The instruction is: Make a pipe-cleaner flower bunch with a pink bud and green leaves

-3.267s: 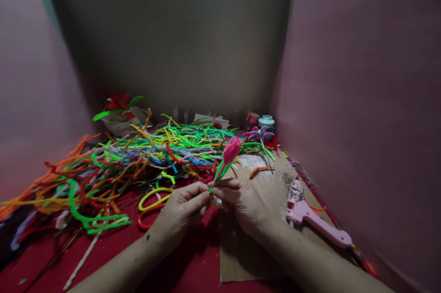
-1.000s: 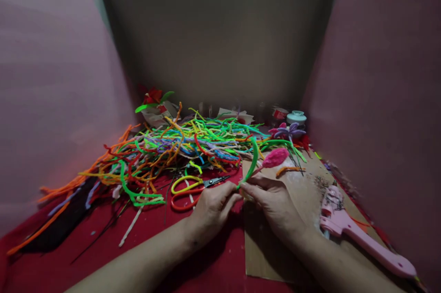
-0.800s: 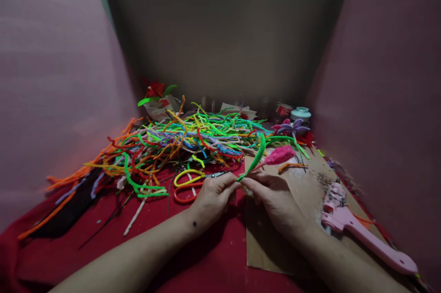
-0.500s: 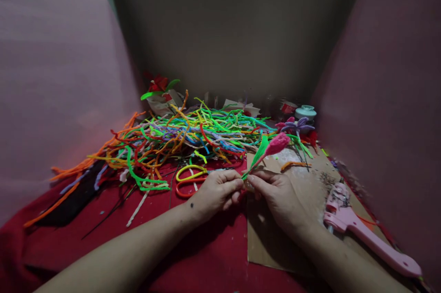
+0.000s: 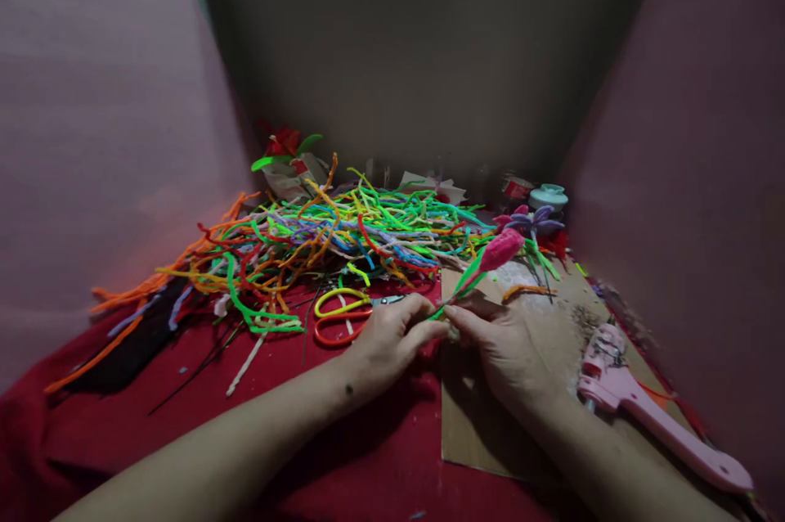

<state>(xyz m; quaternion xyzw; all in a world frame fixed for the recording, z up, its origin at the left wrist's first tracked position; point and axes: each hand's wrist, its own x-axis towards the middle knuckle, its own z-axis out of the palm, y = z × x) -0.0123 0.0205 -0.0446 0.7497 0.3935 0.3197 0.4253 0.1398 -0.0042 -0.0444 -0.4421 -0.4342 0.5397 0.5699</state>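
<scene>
A pipe-cleaner flower [image 5: 501,250] with a pink bud and green leaves leans up to the right from between my fingertips. My left hand [image 5: 396,334] pinches the lower end of its green stem. Just beside it, my right hand [image 5: 496,342] grips the same stem between thumb and fingers. Both hands meet over the left edge of the cardboard [image 5: 475,440]. Scissors [image 5: 343,317] with one yellow and one red handle lie behind my left hand, their blades partly hidden.
A heap of coloured pipe cleaners [image 5: 343,236] spreads across the back of the red cloth [image 5: 368,465]. To the right rests a pink glue gun [image 5: 650,407]. An orange pipe-cleaner piece [image 5: 527,291], a purple flower [image 5: 536,221] and a pale-blue-lidded jar [image 5: 549,196] sit behind.
The flower has turned in my fingers, so less of the green leaf shows. Its bud has shifted slightly up and right. My left thumb and fingers have moved a little along the stem.
</scene>
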